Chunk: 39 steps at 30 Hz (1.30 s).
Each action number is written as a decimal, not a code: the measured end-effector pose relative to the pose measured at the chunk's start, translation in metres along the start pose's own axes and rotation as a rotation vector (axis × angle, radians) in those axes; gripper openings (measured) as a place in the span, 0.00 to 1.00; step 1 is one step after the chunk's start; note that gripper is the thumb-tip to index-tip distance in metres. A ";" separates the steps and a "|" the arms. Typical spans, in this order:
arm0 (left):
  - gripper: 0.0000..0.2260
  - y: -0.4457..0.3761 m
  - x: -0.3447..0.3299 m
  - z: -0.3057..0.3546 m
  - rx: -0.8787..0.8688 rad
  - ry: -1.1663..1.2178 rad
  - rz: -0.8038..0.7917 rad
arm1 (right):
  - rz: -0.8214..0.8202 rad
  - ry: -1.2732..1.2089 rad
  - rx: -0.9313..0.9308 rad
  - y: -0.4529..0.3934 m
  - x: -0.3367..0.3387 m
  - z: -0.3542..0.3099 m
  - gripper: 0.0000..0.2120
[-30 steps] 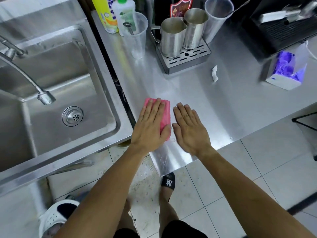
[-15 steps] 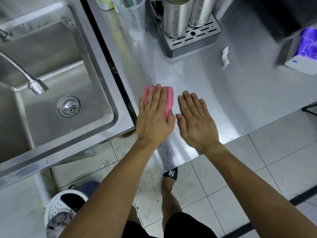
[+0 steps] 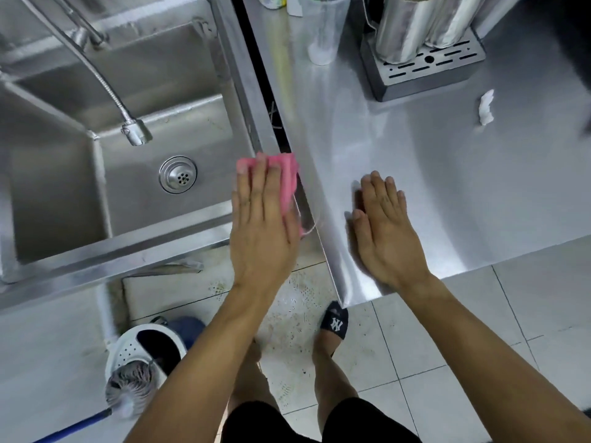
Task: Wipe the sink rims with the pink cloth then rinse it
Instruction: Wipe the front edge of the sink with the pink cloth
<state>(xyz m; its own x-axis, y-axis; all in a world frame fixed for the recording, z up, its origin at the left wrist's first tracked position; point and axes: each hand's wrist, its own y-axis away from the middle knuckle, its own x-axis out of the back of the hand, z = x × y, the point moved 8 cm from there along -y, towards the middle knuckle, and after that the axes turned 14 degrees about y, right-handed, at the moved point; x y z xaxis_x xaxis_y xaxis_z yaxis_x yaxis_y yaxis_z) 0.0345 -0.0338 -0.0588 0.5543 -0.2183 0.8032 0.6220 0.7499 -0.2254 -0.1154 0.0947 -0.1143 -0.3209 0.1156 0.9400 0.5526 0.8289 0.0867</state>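
Note:
The pink cloth (image 3: 285, 170) lies folded on the right rim of the steel sink (image 3: 246, 91), at its near right corner. My left hand (image 3: 262, 219) presses flat on the cloth with straight fingers, covering most of it. My right hand (image 3: 385, 228) rests flat, fingers straight, on the steel counter (image 3: 447, 174) just right of the gap between sink and counter. The faucet spout (image 3: 134, 132) hangs over the basin above the drain (image 3: 178, 174); no water runs.
At the counter's back stand a clear plastic cup (image 3: 324, 30) and steel pitchers on a drip tray (image 3: 425, 67). A scrap of white paper (image 3: 486, 107) lies to the right. On the floor below the sink sit a white mop bucket (image 3: 144, 356) and mop.
My left hand has slid the pink cloth leftward off the counter, across the gap, onto the sink's right rim. My right hand stays flat on the counter. The view has shifted left.

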 end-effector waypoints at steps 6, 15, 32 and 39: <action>0.28 0.026 -0.023 -0.060 0.040 -0.170 -0.225 | -0.050 0.090 0.221 -0.008 -0.035 -0.079 0.27; 0.27 0.023 -0.010 -0.083 0.210 -0.162 -0.124 | -0.024 0.333 0.378 -0.009 -0.048 -0.092 0.30; 0.28 -0.018 -0.044 -0.056 0.330 -0.165 -0.135 | -0.029 0.326 0.202 -0.039 -0.034 -0.067 0.30; 0.27 0.026 -0.027 -0.066 -0.098 -0.181 -0.298 | -0.009 0.316 0.213 -0.040 -0.036 -0.065 0.30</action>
<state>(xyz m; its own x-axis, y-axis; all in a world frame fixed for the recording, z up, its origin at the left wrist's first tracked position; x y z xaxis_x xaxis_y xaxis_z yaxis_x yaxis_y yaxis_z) 0.0725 -0.0493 -0.1227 0.2394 -0.2971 0.9243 0.7965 0.6045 -0.0119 -0.0758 0.0220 -0.1302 -0.0537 -0.0389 0.9978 0.3678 0.9282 0.0560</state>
